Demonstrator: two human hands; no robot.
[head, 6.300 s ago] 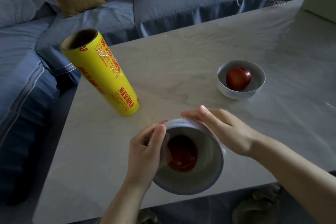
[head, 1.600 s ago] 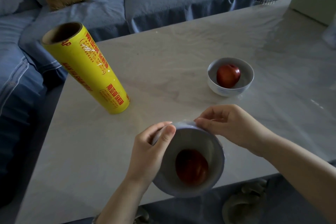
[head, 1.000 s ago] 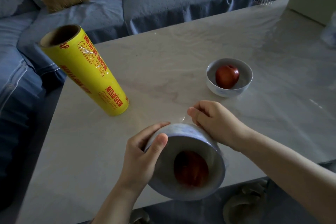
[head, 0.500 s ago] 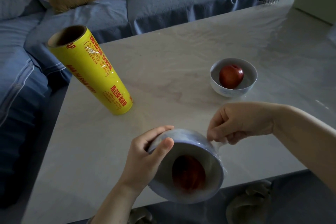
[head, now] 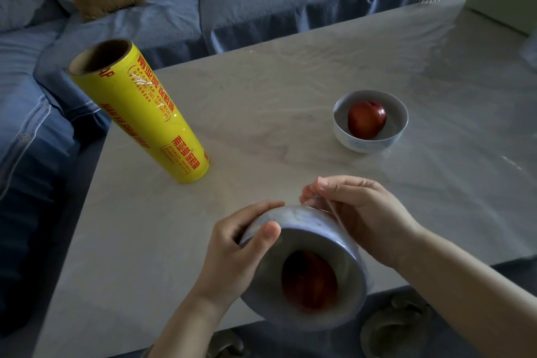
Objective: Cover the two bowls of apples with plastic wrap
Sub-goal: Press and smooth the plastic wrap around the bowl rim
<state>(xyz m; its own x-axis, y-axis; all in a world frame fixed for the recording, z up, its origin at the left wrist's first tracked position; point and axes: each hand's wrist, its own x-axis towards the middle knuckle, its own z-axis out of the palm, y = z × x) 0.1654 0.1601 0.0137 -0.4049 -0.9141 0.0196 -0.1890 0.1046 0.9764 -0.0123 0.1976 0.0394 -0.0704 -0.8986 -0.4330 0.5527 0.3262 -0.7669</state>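
Back comes the right hand point(head: 359, 212) onto the tilted pale ceramic bowl point(head: 302, 219), pinching the clear plastic wrap point(head: 333, 209) down its far wall while the left hand point(head: 232, 254) grips the rim over the pale stone table point(head: 162, 241) edge, so this seal looks nearly done, with the small white bowl point(head: 369, 146) beyond still bare.

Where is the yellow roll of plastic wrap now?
Head view: the yellow roll stands at the table's left edge, left of the far bowl.
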